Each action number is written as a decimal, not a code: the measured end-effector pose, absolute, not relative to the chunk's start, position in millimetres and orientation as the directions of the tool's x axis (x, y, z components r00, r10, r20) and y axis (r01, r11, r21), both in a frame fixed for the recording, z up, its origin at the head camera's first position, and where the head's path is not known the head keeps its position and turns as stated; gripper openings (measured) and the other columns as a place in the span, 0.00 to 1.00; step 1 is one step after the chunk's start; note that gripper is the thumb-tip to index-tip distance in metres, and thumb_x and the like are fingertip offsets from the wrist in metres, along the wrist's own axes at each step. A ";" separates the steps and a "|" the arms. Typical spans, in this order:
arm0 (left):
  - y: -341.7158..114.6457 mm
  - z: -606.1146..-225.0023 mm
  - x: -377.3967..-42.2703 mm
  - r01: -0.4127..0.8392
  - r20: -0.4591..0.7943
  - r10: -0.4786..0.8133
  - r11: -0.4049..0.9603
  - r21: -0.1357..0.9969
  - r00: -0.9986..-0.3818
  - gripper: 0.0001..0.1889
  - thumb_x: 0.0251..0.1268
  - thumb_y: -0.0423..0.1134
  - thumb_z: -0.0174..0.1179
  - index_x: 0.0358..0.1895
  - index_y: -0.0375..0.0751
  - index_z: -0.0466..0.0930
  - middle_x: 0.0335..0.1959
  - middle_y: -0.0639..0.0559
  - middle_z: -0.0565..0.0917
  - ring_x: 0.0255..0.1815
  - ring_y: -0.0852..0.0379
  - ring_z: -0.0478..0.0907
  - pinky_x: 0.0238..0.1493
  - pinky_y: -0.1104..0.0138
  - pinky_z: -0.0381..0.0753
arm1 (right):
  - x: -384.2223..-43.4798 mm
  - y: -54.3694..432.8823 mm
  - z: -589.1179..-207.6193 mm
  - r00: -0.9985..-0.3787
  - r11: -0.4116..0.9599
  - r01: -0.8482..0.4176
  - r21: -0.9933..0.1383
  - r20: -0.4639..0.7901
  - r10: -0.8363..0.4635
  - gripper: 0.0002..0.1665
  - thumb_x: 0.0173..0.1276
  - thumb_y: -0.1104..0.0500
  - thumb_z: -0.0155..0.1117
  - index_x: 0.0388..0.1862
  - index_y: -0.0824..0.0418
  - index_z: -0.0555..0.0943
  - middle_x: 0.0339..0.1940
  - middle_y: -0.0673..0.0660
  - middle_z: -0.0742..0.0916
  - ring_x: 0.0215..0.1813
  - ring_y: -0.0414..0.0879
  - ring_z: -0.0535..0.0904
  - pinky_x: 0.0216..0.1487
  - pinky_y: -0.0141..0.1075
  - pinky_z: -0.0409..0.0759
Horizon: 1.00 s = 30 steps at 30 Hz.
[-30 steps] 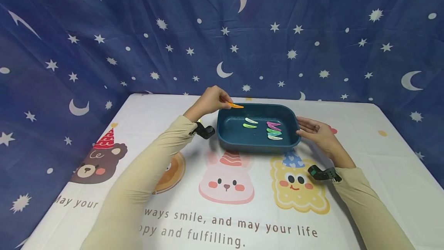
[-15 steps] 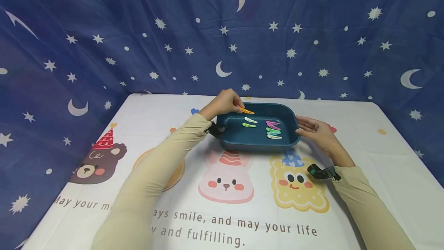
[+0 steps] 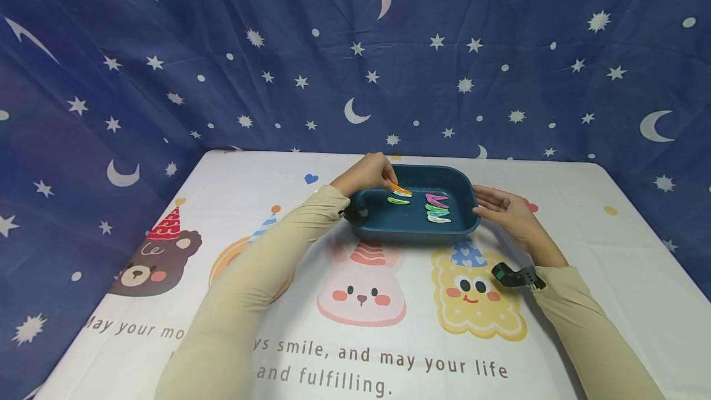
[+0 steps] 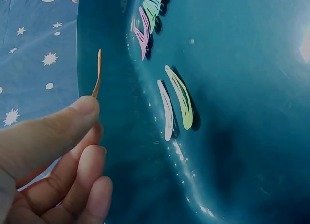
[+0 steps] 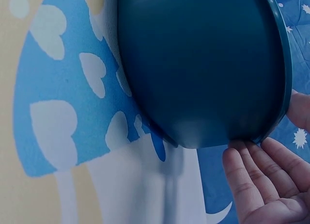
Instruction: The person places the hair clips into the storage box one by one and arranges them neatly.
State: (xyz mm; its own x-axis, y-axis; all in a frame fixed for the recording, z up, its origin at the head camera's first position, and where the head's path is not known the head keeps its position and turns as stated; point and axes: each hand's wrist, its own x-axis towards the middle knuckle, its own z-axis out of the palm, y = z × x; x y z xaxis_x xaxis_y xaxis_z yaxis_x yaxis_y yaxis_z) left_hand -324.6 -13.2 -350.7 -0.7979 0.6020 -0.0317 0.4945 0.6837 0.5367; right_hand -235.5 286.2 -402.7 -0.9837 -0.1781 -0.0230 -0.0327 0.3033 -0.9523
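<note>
My left hand [image 3: 373, 173] pinches an orange hair clip [image 4: 99, 71] between thumb and fingers, above the left part of a dark teal box [image 3: 416, 238]. Close below that clip, a white hair clip [image 4: 166, 110] lies beside a yellow-green hair clip [image 4: 180, 98] on the box floor. A row of pink hair clips [image 3: 437, 200], green hair clips [image 3: 437, 209] and a white hair clip [image 3: 439, 219] lies farther right. With fairly straight fingers, my right hand [image 3: 511, 215] touches the outside of the box's right end; its fingertips [image 5: 237, 149] meet the wall.
The box stands on a white tablecloth [image 3: 622, 276] printed with cartoon animals and lettering. A blue curtain [image 3: 311, 48] with moons and stars hangs behind and at the left. Each forearm wears a black wrist camera [image 3: 516, 276].
My left hand has moved right and down from the box's left rim to over its inside, carrying the orange hair clip beside the white one. My right hand has stayed against the box.
</note>
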 end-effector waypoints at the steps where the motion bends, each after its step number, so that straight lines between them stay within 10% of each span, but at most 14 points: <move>1: -12.7 -351.2 -325.0 0.499 -0.031 0.606 0.682 0.535 -0.794 0.06 0.52 0.30 0.68 0.34 0.35 0.87 0.33 0.45 0.88 0.35 0.55 0.84 0.36 0.73 0.79 | -235.2 286.1 -402.3 -0.984 0.304 -0.032 -0.952 -0.024 -0.177 0.39 0.65 0.58 0.63 0.70 0.70 0.60 0.68 0.72 0.66 0.48 0.18 0.75 0.49 0.17 0.74; 30: 1.3 -368.4 -333.2 0.556 -0.174 0.655 0.730 0.398 -0.735 0.04 0.50 0.33 0.70 0.30 0.36 0.88 0.33 0.46 0.88 0.27 0.63 0.76 0.33 0.75 0.76 | -235.0 286.1 -400.8 -0.984 0.316 -0.019 -0.949 -0.039 -0.175 0.40 0.64 0.57 0.64 0.70 0.69 0.60 0.69 0.71 0.66 0.49 0.19 0.74 0.49 0.18 0.74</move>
State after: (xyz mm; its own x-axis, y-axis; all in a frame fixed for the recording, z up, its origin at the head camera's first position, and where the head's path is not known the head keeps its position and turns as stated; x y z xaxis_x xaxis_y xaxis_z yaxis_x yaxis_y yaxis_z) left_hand -333.2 1.3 -368.4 -0.7349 0.6553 -0.1744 0.5560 0.7295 0.3982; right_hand -235.0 286.1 -400.8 -0.9838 -0.1748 -0.0387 -0.0188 0.3160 -0.9486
